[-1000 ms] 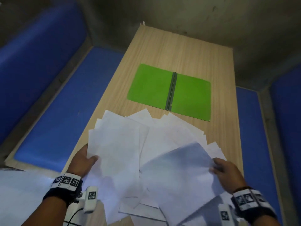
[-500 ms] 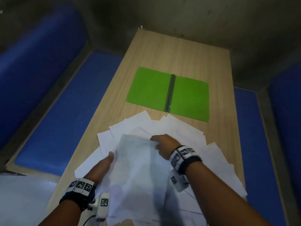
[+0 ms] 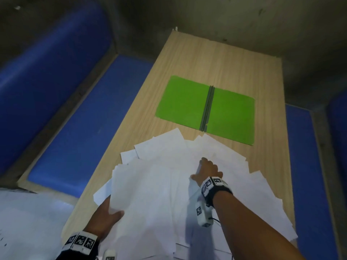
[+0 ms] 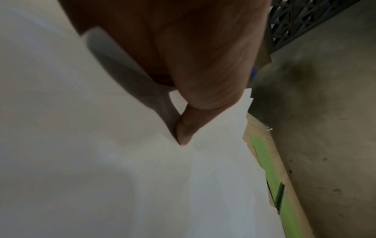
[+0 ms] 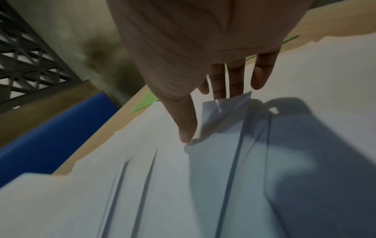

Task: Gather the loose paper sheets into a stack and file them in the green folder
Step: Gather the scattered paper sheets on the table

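Loose white paper sheets fanned over near end of long light-wood table. Open flat green card folder lies just beyond fan, straight ahead of both hands, dark spine pointing away from person.

Right hand nearer folder: fingers straight, spread, pressing on sheets. Left hand pinches fan's left edge, thumb on top.

Blue padded benches flank table; grey concrete wall behind.

Paper sheets on table, folder behind.
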Motion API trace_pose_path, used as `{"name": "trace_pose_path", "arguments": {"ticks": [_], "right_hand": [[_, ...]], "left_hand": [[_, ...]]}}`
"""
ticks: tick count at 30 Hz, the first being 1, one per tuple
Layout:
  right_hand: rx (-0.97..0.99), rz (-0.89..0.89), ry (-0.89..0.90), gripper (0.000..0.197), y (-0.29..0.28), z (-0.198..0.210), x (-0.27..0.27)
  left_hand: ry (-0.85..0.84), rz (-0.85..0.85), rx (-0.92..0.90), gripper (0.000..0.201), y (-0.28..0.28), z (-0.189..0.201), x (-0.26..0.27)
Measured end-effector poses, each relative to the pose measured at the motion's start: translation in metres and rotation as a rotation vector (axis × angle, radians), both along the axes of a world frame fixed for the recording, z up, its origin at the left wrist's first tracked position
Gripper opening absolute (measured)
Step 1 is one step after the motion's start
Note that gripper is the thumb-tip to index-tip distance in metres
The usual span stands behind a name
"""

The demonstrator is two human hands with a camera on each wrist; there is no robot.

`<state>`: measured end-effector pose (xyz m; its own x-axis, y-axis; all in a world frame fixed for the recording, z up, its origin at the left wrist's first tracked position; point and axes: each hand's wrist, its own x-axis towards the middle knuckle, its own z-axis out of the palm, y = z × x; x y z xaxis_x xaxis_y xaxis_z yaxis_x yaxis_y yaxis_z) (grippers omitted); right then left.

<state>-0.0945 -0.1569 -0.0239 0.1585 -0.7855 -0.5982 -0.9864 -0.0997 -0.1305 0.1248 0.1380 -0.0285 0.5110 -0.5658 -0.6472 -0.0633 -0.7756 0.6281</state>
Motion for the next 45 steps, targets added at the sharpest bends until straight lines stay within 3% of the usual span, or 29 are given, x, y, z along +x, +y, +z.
{"name": "trace_pose_path", "arguments": {"ticks": [2, 5, 9, 17, 22, 26, 29, 30, 34, 37, 42, 45], "right_hand": [[0.04, -0.022, -0.029, 0.07, 0.003, -0.007, 0.002], [0.1, -0.134, -0.213, 0.06, 0.009, -0.01, 0.007], [0.104, -0.203, -0.414, 0.021, 0.005, 0.0, -0.003], [-0.011, -0.268, -0.644, 0.017, -0.012, 0.079, -0.105], [-0.025, -0.274, -0.683, 0.023, -0.019, 0.115, -0.169], [0.05, -0.213, -0.701, 0.021, -0.013, 0.129, -0.176], [0.039, -0.109, -0.674, 0.009, -0.003, 0.125, -0.159], [0.029, -0.105, -0.68, 0.014, 0.002, 0.119, -0.151], [0.022, -0.258, -0.673, 0.04, 0.027, 0.069, -0.134], [0.129, -0.373, -0.634, 0.032, 0.049, 0.03, -0.136], [0.208, -0.44, -0.547, 0.043, 0.083, 0.009, -0.151], [0.244, -0.486, -0.476, 0.05, 0.101, 0.006, -0.156]], "left_hand": [[-0.005, 0.019, 0.021, 0.064, 0.004, -0.005, 0.0], [0.001, 0.025, 0.029, 0.064, 0.005, -0.009, 0.0], [0.014, 0.061, -0.016, 0.056, 0.002, -0.003, 0.009], [-0.046, 0.256, -0.131, 0.07, 0.016, 0.01, 0.066], [-0.08, 0.184, -0.172, 0.062, 0.0, 0.024, 0.071], [0.083, 0.108, -0.182, 0.047, -0.034, 0.031, 0.044], [0.297, 0.089, -0.176, 0.05, -0.059, 0.034, 0.011], [0.336, 0.069, -0.174, 0.049, -0.066, 0.036, -0.001], [0.454, -0.023, -0.188, 0.031, -0.074, 0.032, -0.047], [0.53, 0.101, -0.119, 0.036, -0.064, 0.011, -0.062], [0.5, 0.033, -0.025, 0.048, -0.037, -0.009, -0.069], [0.453, -0.042, 0.005, 0.069, -0.023, -0.021, -0.066]]}}
